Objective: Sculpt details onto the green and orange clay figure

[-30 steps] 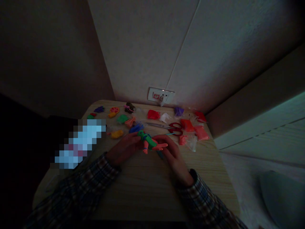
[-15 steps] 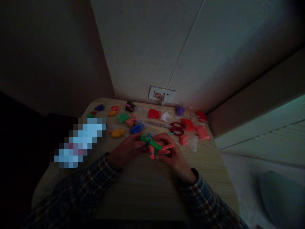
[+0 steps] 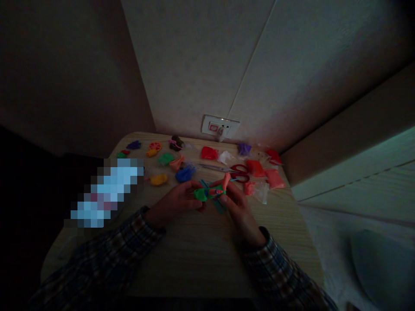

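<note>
A small clay figure (image 3: 209,194), green with pink limbs and blue bits, is held between my two hands above the table. My left hand (image 3: 178,199) pinches its green end on the left. The pink end is gripped by my right hand (image 3: 236,207), with one pink limb pointing up past the fingers. A thin light-blue stick (image 3: 239,179) pokes out by my right hand. Flat blue strips (image 3: 218,204) show behind and below the figure; what they belong to is unclear. Beyond the hands lie a bag of blue clay (image 3: 185,173) and red-handled scissors (image 3: 239,169).
On the wooden table (image 3: 194,268) lie bags of red clay (image 3: 209,153), orange-red clay (image 3: 256,168) and purple clay (image 3: 244,149), plus yellow clay (image 3: 158,179). A blurred-out bright device (image 3: 108,192) stands at the left. A wall socket (image 3: 220,127) is behind.
The clay figure has been turned over in my hands, so its side now shows and a pink limb points upward. The blue strips beneath it have come into view.
</note>
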A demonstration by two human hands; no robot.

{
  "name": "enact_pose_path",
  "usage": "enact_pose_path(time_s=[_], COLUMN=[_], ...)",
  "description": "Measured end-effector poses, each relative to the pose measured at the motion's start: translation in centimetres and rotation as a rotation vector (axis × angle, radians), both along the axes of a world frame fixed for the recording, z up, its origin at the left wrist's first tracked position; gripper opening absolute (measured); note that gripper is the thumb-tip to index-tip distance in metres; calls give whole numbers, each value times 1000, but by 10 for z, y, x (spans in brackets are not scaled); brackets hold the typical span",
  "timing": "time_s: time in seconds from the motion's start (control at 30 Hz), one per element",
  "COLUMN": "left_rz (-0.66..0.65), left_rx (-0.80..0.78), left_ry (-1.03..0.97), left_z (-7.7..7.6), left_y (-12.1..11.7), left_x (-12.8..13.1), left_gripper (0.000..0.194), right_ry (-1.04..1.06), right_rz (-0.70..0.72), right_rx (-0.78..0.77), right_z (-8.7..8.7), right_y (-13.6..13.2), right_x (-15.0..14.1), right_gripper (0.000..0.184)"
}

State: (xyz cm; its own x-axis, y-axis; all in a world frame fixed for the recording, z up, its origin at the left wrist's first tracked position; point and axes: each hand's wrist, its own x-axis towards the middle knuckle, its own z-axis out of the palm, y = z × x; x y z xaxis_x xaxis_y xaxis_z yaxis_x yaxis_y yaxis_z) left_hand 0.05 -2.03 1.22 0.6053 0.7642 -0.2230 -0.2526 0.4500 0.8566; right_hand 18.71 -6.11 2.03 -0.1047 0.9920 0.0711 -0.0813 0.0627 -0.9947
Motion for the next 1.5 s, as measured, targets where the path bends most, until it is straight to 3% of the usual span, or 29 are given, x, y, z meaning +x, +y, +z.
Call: enact_pose_path(time_s=[0.13,0.27,0.4,0.63,0.83,1.13,1.5], left_rz=[86,178,192,225,256,271,289], left_rx=[129,350,454,496,493,637,688], left_ry=[-7,65,122,133,160,187,192], left_z=[-2,0,2,2,-1,-2,0], left_y=[0,-3,-6,-7,-8,-8,-10], left_x=[2,2,1,2,3,0,0], left_gripper=[49,39,31,25,34,24,21], right_ry=[54,90,69,71,48,18,32], right_rz=[-13,-27,-57,-52,-85,-53,-45], right_rx=[-51,-105,-101,-85,-66,-60,-53], right_z=[-5,-4,-3,-3,-2,-1,-2], right_y=[0,-2,-3,-3,-2,-4,-3], right_x=[-2,-6,-10,-11,-11,-12,-14], right_gripper=[25,26,28,26,25,28,31])
